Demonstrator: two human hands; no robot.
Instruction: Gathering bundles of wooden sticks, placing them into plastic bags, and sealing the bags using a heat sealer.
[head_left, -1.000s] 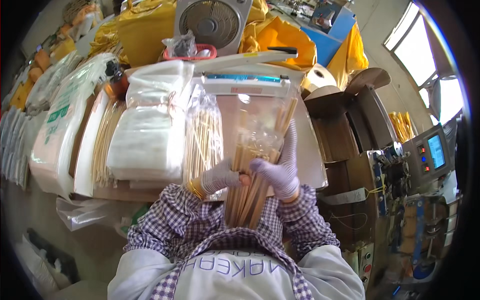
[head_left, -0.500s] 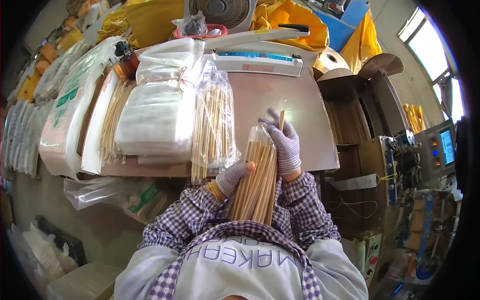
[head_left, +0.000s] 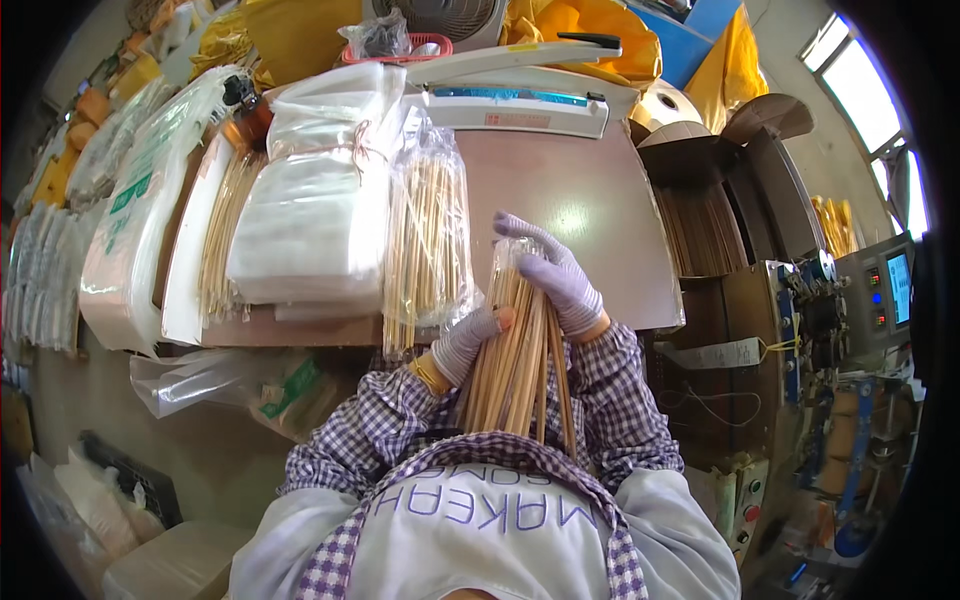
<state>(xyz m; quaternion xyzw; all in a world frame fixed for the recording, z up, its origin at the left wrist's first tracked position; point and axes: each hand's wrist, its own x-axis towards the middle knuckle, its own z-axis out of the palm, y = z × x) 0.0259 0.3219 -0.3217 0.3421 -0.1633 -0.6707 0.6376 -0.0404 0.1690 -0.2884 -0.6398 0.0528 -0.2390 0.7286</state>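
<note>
A bundle of long wooden chopsticks [head_left: 505, 380] leans against my front, its upper end inside a clear plastic bag [head_left: 513, 252]. My left hand [head_left: 466, 345], in a striped glove with the thumb tip bare, is wrapped round the left side of the bundle. Cupped over the bagged top end is my right hand [head_left: 560, 283], also gloved, its fingers bent across the bag and its palm against the right side. A few sticks splay apart below the right palm. The lower ends of the bundle are hidden behind my apron.
On the table [head_left: 560, 190] a bag of sticks [head_left: 430, 230] lies left of my hands, beside a tied stack of clear bags [head_left: 310, 220]. A bag sealer [head_left: 515, 108] stands at the back. An open cardboard box [head_left: 700, 220] and a control panel [head_left: 880, 290] are on the right.
My right hand has closed in over the bundle's top end. The single stick that stood up beside its thumb is gone from there, and sticks now splay at the bundle's lower right.
</note>
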